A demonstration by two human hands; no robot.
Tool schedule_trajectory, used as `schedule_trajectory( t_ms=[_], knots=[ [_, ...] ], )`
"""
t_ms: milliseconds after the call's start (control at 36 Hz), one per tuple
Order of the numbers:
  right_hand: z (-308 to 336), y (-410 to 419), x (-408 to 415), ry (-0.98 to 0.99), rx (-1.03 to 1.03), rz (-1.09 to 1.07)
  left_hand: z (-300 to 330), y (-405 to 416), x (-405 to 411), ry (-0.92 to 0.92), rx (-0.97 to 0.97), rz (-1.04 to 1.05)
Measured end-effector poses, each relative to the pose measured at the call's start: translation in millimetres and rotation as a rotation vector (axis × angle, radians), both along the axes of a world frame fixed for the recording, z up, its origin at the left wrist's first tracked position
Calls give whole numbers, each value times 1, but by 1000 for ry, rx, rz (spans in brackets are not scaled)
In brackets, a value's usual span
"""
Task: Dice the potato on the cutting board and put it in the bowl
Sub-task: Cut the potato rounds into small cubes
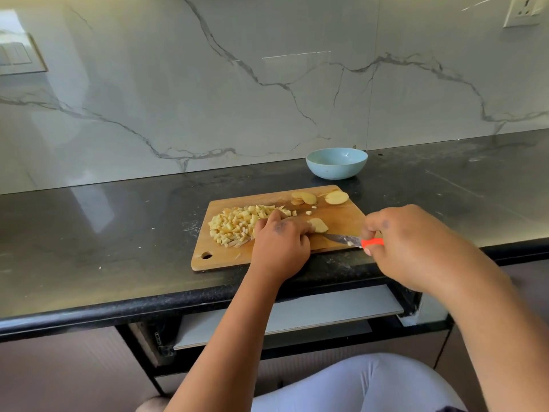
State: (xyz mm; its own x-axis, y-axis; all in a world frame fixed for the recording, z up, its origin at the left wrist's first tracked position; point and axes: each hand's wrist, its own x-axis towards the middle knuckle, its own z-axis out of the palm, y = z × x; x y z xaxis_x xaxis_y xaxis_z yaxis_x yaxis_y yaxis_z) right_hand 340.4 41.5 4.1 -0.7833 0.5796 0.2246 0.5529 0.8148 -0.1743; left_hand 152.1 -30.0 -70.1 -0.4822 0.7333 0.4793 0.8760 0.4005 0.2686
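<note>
Marble-backed black table (118, 221) | cutting board (341, 221) at its front edge | left hand (279, 242) curled, pinning potato piece (318, 225) | right hand (404, 233) gripping knife (353, 240), blade lying flat, tip pointing left just below piece | diced pile (237, 226) left | bowl (336, 162) behind, empty.

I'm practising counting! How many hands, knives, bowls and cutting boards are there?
Hands: 2, the left hand and the right hand
Knives: 1, the knife with an orange handle
Bowls: 1, the blue bowl
Cutting boards: 1, the wooden cutting board
Total: 5
</note>
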Motion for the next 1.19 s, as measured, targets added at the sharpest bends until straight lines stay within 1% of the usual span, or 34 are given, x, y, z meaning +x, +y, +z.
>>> schedule_trajectory(
  t_ms=[83,167,222,389,528,583,667,722,861,944,1056,1139,1194],
  knots=[
    [0,4,1,40,-42,29,0,-2,0,-40,17,-9],
    [-4,7,-8,128,-36,40,-1,-2,1,-36,89,4],
    [-7,7,-13,143,-27,34,-1,-2,1,-39,117,7],
    [-13,5,-21,145,1,22,2,-4,4,15,5,11],
    [-17,15,-22,201,19,2,-1,3,-2,10,115,26],
    [-17,18,-22,198,10,-8,4,7,-2,-8,52,12],
    [-18,20,-24,192,-5,-15,7,13,-2,-18,-124,-30],
    [-18,21,-25,194,-12,-9,5,15,-1,7,-148,-39],
    [-20,22,-24,188,-20,12,-2,9,-3,-44,92,-123],
    [-20,22,-24,195,-20,19,-2,6,-2,-72,138,-134],
    [-19,20,-23,184,-13,44,-2,3,-2,-41,92,-135],
    [-17,20,-22,152,-16,61,-3,3,0,22,4,-95],
    [-17,21,-22,140,-19,67,-2,3,2,47,-11,-61]
  ],
)
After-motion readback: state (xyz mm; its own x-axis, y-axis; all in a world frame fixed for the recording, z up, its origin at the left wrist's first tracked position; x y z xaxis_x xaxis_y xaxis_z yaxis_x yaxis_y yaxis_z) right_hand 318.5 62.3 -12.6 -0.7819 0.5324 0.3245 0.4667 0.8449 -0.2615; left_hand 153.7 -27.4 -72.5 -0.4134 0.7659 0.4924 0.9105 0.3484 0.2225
